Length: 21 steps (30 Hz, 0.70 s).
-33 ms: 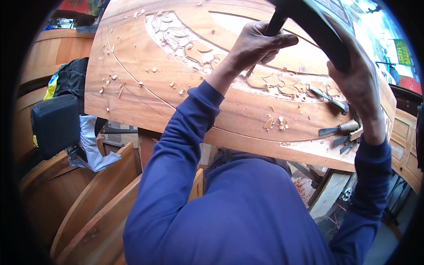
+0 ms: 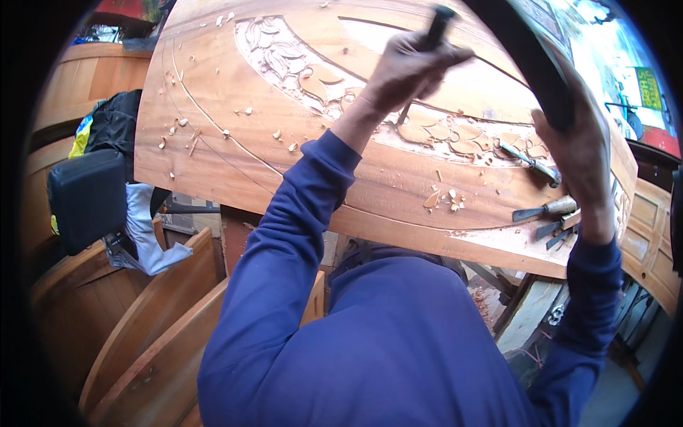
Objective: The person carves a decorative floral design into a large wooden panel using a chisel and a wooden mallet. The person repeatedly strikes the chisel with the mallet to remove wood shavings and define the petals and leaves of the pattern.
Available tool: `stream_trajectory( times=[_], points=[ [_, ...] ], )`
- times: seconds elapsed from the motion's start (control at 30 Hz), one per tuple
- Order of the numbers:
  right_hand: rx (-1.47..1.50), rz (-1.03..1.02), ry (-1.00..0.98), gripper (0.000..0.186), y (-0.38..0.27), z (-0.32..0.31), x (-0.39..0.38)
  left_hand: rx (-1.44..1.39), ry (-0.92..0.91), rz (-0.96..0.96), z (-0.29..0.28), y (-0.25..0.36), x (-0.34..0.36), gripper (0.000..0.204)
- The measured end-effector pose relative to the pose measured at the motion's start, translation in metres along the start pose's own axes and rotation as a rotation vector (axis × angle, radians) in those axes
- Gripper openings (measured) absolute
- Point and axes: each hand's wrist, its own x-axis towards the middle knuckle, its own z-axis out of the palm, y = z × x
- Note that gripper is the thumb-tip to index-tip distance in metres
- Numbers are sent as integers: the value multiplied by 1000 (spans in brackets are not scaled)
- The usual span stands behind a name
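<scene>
My left hand point(image 2: 409, 71) is closed round an upright chisel point(image 2: 441, 23), whose dark handle top shows above my fist and whose blade reaches down to the carved leaf-and-scroll band point(image 2: 455, 139) of the wooden panel point(image 2: 206, 142). My right hand point(image 2: 580, 149) grips a long dark mallet or bar point(image 2: 526, 57), raised at the upper right and running out of view at the top. Pale shavings lie scattered over the panel. A chisel point(image 2: 533, 167) rests on the band near my right hand, and several more chisels point(image 2: 544, 208) lie below it near the panel's edge.
At the left are a black case point(image 2: 89, 203), dark bags point(image 2: 114, 124), a pale cloth point(image 2: 142, 228) and stacked wooden panels point(image 2: 149, 320). Another panelled wooden piece point(image 2: 647, 249) stands at the right. My body fills the lower middle, below the panel's front edge.
The dark mallet has moved slightly right, away from the chisel's top, which now shows clear of it. My right hand has shifted a little down. My left hand stays nearly in place.
</scene>
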Motion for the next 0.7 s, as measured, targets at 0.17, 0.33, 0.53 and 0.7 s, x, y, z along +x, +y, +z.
stream_trajectory(
  times=[0.17,0.33,0.53,0.7],
  points=[
    [350,557,266,68,4,15,-115,-547,599,488,-76,25,-26,33],
    [532,761,220,67,29,46,-194,-153,895,629,10,25,-73,43],
    [697,783,83,73,48,45,-199,-356,1263,713,15,-18,-90,43],
    [681,701,31,78,62,33,-181,-375,1317,788,12,-30,-88,43]
  ],
)
